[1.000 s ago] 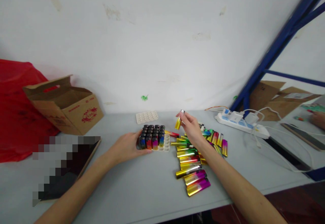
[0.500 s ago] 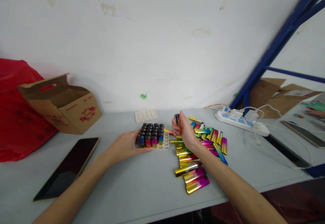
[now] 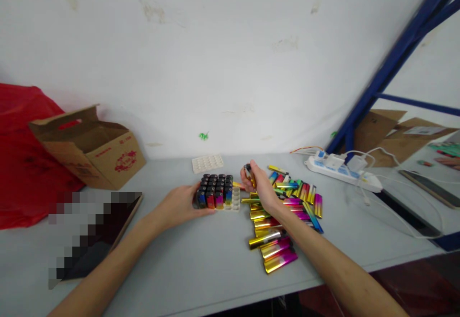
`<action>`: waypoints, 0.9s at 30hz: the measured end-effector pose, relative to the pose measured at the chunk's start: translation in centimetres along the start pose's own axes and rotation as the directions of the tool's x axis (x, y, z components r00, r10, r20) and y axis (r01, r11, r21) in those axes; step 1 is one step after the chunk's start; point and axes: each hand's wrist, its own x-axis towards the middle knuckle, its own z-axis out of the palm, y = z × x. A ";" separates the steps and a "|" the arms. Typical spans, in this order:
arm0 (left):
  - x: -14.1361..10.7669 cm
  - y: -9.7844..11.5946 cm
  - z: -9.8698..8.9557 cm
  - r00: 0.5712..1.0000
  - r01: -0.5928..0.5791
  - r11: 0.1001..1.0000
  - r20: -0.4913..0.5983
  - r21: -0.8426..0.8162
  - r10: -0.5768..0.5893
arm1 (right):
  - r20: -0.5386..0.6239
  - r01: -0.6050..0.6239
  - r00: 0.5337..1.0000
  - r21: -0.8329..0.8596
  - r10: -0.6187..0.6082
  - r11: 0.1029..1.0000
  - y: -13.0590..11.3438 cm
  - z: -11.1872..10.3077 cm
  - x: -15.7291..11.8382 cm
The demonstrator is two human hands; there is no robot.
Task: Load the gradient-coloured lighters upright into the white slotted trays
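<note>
Lighter (image 3: 252,178) (gold, blk top) being gripped in R hand (image 3: 264,187); L hand (image 3: 182,204) clasping upright ltrs (image 3: 215,191); R arm (image 3: 323,254) partly hiding loose pile (image 3: 266,224).

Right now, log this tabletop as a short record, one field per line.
left hand: cupped around the left side of upright black-topped metallic lighters
right hand: holding a gold lighter with a dark top
white moulded tray: under the upright lighters, open cells showing at right
loose shiny multicoloured lighters: lying right of that tray, some overlapping
behind: second white moulded tray
far right: white plastic power strip, plugs inserted
</note>
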 end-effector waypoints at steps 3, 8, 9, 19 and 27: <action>0.0 -0.1 0.1 1.000 0.012 1.000 -0.001 0.006 -0.012 | 0.024 0.105 0.994 -0.046 -0.104 0.993 -0.6 -0.2 -0.4; 0.0 -0.1 0.2 1.000 0.023 0.999 -0.005 0.034 -0.023 | 0.112 0.298 0.954 -0.217 -0.279 0.930 -1.6 -0.5 -1.2; 0.0 -0.1 0.3 1.000 0.022 0.999 -0.005 0.033 -0.022 | 0.135 0.335 0.941 -0.259 -0.310 0.906 -1.8 -0.5 -1.4; -0.1 0.3 0.0 1.000 0.021 1.000 -0.009 -0.006 -0.021 | 0.356 0.425 0.896 -0.512 -0.265 0.747 -2.6 0.2 -2.3; -0.1 0.2 0.1 1.000 0.016 1.000 -0.004 0.011 -0.016 | 0.479 0.459 0.863 -0.610 -0.160 0.646 -1.4 -0.6 -1.9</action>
